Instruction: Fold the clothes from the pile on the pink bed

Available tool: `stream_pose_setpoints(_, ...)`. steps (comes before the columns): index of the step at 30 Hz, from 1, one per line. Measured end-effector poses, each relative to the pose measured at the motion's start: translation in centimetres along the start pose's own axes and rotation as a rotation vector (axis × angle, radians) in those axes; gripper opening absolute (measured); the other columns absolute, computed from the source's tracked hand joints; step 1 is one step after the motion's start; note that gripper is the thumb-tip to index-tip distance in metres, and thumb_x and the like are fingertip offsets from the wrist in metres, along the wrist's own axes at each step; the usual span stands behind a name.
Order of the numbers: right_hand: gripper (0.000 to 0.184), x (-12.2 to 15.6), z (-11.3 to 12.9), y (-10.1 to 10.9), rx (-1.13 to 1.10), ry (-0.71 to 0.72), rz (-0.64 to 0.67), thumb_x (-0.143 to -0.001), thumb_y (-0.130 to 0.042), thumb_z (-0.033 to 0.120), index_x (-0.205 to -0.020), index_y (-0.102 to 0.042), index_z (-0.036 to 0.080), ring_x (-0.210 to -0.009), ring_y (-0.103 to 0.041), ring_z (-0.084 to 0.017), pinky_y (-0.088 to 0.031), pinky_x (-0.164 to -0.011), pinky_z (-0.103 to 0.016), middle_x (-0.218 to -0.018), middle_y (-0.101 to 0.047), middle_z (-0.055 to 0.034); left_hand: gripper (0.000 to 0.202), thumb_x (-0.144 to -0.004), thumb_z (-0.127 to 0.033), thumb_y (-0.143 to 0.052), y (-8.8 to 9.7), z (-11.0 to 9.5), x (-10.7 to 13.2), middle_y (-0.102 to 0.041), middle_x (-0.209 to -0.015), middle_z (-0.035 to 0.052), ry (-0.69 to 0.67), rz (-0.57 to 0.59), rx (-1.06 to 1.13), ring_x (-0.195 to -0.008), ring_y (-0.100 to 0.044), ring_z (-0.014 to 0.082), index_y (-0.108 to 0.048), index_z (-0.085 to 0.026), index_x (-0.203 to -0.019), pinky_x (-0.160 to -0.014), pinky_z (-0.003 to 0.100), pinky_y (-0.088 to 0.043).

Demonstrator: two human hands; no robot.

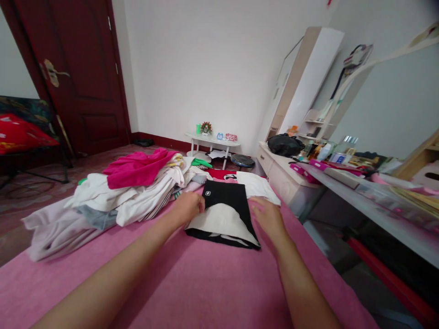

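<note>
A black and cream folded garment [222, 217] with a small white logo lies flat on the pink bed cover [192, 292]. My left hand [190, 208] is at its left edge, the fingers curled and closed against the cloth. On the other side, my right hand [269, 217] hovers beside the right edge, slightly blurred, with thumb and fingers apart and nothing in them. Just beyond the garment lie a white folded cloth [255, 185] and a red one [219, 173] with a black and white print.
A loose heap of clothes [133, 196], topped by a bright pink piece [139, 167], spreads to the left. Along the right stand a pale dresser [284, 167] bearing a black bag [285, 145] and a cluttered glass-topped table [373, 219]. A low white table [214, 140] stands by the wall.
</note>
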State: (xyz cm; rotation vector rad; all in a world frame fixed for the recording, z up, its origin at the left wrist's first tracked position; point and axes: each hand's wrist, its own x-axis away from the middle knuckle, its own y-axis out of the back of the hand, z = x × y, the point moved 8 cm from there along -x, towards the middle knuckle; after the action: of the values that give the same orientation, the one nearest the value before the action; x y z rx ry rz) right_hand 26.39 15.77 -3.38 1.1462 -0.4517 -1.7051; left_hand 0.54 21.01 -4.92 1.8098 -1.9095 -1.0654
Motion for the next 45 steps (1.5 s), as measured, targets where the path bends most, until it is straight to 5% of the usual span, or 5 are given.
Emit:
stream_pose_setpoints(5,0.05,1.0,5.4,-1.2,0.086,0.158,-0.208,-0.089,-0.034,0.029,-0.139,-0.038,0.022,-0.135,-0.029,-0.02,-0.024,-0.11,-0.042,-0.146,-0.035,-0.0043,0.041,-0.085,-0.021,-0.043,-1.0,-8.4,1.7,-0.053,-0.132,0.0017,-0.512,-0.029,-0.068,-0.122,-0.047,0.0202,-0.056,-0.025,-0.124,-0.107,0.036,-0.03)
stream_pose_setpoints(12,0.053,3.4,-0.1,-11.2,0.315,-0.047,0.359,-0.092,-0.028,0.033,-0.142,-0.031,0.018,-0.139,-0.018,-0.023,-0.022,-0.108,-0.05,-0.151,-0.023,-0.0046,0.047,-0.09,-0.034,-0.038,-10.3,-1.5,3.1,-0.028,-0.15,0.0005,-0.387,0.223,-0.262,-0.139,-0.019,0.0269,-0.042,-0.03,-0.136,-0.112,0.05,-0.012)
stream_pose_setpoints(23,0.043,-8.4,11.3,-2.7,0.179,0.218,-0.21,-0.09,-0.038,0.032,-0.131,-0.047,0.023,-0.135,-0.028,-0.023,-0.016,-0.11,-0.048,-0.142,-0.041,-0.005,0.05,-0.088,-0.038,-0.041,-9.2,-1.6,3.1,-0.027,-0.15,0.0007,-0.371,0.16,-0.138,-0.14,-0.017,0.0278,-0.041,-0.03,-0.137,-0.113,0.052,-0.007)
stream_pose_setpoints(31,0.046,-10.5,1.5,-15.0,0.379,-0.134,0.384,-0.087,-0.045,0.038,-0.126,-0.053,0.015,-0.124,-0.044,-0.031,-0.03,-0.099,-0.055,-0.133,-0.05,-0.0181,0.062,-0.092,-0.046,-0.032,-7.4,2.7,0.6,-0.029,-0.149,0.0084,0.0,-0.056,0.625,-0.136,-0.028,0.0194,-0.021,-0.017,-0.146,-0.114,0.037,-0.02)
stream_pose_setpoints(45,0.05,-6.6,5.0,-19.2,0.484,0.059,0.444,-0.092,-0.029,0.046,-0.138,-0.038,0.028,-0.139,-0.016,-0.026,-0.014,-0.108,-0.052,-0.152,-0.022,-0.0059,0.045,-0.091,-0.029,-0.04,-6.0,4.8,0.4,-0.05,-0.133,0.0133,0.071,-0.257,0.816,-0.123,-0.048,0.0181,-0.038,-0.012,-0.133,-0.107,0.035,-0.036)
